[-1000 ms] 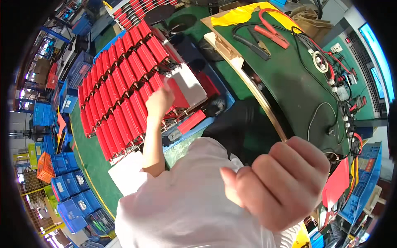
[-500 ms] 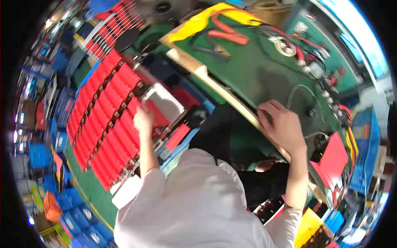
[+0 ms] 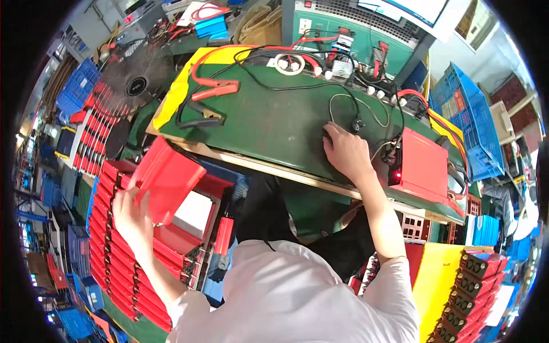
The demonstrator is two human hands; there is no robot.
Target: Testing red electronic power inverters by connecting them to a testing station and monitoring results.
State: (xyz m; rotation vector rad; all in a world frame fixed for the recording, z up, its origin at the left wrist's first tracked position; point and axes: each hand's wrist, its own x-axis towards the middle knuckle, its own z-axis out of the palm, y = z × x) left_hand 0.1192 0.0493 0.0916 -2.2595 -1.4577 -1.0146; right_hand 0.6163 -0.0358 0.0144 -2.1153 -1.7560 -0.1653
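My left hand (image 3: 132,222) is closed on the lower edge of a red flat-sided metal box (image 3: 168,177), tilted up above the stacked red units at my left. That box hides part of its far side. Rows of similar red ribbed units (image 3: 123,257) lie under and beside my left forearm. At the front edge of the green worktable (image 3: 274,108), my right hand (image 3: 347,153) rests with fingers loosely bent, thumb apart, nothing visible in it. A black plug (image 3: 357,124) on a cable lies just beyond its fingers. Another red box (image 3: 423,166) with a lit red light stands to its right.
Red and black clamps (image 3: 217,90) with cables lie at the table's far left. Power leads and a white coil (image 3: 289,64) run along the back. A fan (image 3: 136,86) stands beyond the left stack. A blue crate (image 3: 466,123) sits at the right; more red units (image 3: 474,286) stand lower right.
My view has turned toward the table. My left hand, earlier on the red stack, now holds a red box tilted up. My right hand has come down onto the tabletop near the plug.
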